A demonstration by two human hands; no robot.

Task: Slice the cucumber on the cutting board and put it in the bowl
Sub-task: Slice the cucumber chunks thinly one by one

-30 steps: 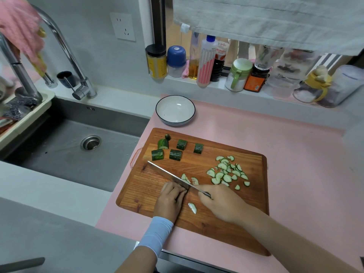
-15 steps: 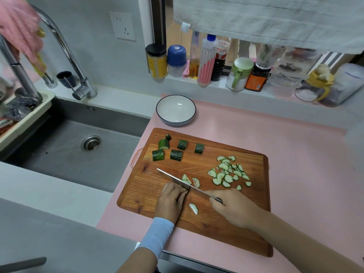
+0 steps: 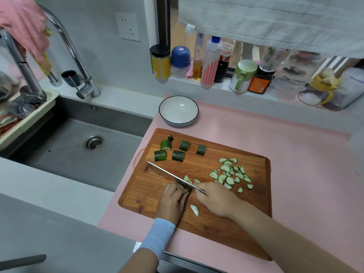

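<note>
— Which step is this?
— Slicing. The right hand [image 3: 214, 200] grips the knife [image 3: 169, 175]. The left hand [image 3: 173, 200] curls against the blade, and whatever it pins is hidden.
— And the cucumber?
— Chunks [image 3: 178, 156] lie far left on the cutting board [image 3: 197, 231], slices [image 3: 229, 174] to the right. The bowl [image 3: 178, 111] beyond is empty.
— Next?
— Probably finish this piece, then fetch a chunk.

Pink counter [image 3: 305, 174] carries cutting board [image 3: 201, 229], white bowl [image 3: 177, 113].

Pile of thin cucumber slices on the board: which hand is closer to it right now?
Right. The right hand, gripping the knife, sits just near-left of the pile; the left hand is farther left, on the knife's other side.
</note>
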